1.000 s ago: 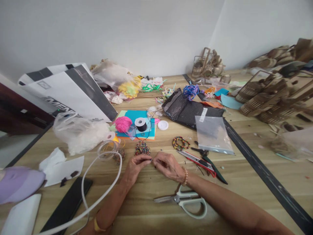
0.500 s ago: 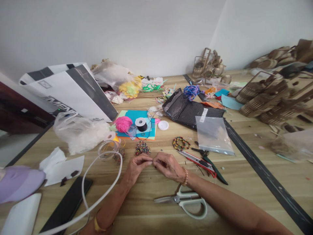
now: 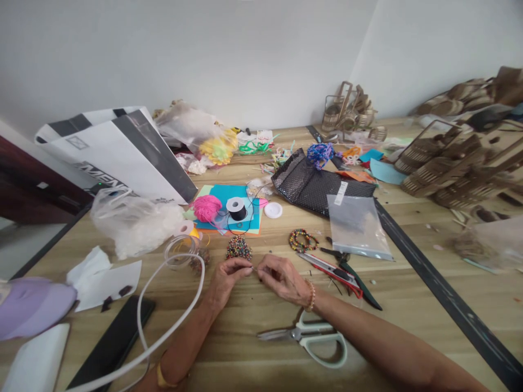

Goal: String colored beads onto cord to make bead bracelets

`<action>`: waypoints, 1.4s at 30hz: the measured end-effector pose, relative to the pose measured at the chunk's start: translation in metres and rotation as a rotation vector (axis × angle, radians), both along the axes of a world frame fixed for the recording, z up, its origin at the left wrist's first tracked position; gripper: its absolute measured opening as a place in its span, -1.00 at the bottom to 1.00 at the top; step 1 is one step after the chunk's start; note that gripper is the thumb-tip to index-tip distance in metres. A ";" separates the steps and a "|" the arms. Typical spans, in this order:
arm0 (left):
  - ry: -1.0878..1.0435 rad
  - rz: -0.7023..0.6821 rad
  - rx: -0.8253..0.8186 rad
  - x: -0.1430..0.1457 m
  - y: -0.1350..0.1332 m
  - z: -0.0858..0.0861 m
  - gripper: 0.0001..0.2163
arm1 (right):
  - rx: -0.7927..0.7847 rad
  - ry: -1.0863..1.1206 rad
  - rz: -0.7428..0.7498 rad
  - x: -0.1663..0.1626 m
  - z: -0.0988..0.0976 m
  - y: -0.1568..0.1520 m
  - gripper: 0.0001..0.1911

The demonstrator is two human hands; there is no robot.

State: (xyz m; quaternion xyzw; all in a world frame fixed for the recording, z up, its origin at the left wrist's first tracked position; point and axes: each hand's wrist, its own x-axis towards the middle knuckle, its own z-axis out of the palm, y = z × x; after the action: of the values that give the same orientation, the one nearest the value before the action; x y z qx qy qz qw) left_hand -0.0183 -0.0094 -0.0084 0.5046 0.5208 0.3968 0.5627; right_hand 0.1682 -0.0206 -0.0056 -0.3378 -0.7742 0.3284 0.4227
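Observation:
My left hand (image 3: 229, 277) is closed in a pinch, thumb against forefinger, just in front of a heap of small multicoloured beads (image 3: 239, 248). Facing it, my right hand (image 3: 281, 279) is pinched too, its fingertips a small gap from the left ones. Whatever the fingertips hold is too small to make out. Beyond my right hand lies a coiled string of beads (image 3: 302, 240). A red and grey utility knife (image 3: 333, 274) rests beside it. Scissors with pale green handles (image 3: 304, 333) lie below my right wrist. A spool of black cord (image 3: 236, 208) stands behind the bead heap.
A white cable (image 3: 180, 321) loops up at the left, near a black phone-like slab (image 3: 110, 343). Pink yarn (image 3: 207, 208) sits on coloured paper. A black bubble mailer (image 3: 314, 185) and clear bag (image 3: 359, 228) lie at right, with small woven baskets (image 3: 441, 163) beyond.
My fingertips have drawn slightly apart, leaving a small gap between the two hands. Everything else stays in place apart from a slight shift of the view.

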 end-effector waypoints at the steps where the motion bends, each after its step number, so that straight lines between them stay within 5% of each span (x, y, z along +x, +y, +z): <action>1: -0.005 0.007 -0.007 0.000 0.000 -0.001 -0.87 | -0.005 -0.006 -0.003 0.000 0.000 0.000 -0.83; 42: -0.072 -0.090 0.000 0.002 -0.002 0.000 -0.89 | -0.032 -0.054 0.023 -0.001 0.003 -0.001 -0.82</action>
State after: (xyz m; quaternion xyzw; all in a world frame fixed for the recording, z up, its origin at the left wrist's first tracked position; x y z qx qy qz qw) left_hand -0.0163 -0.0111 -0.0080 0.5129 0.4771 0.3892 0.5982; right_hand 0.1675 -0.0214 -0.0028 -0.3444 -0.7836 0.3365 0.3925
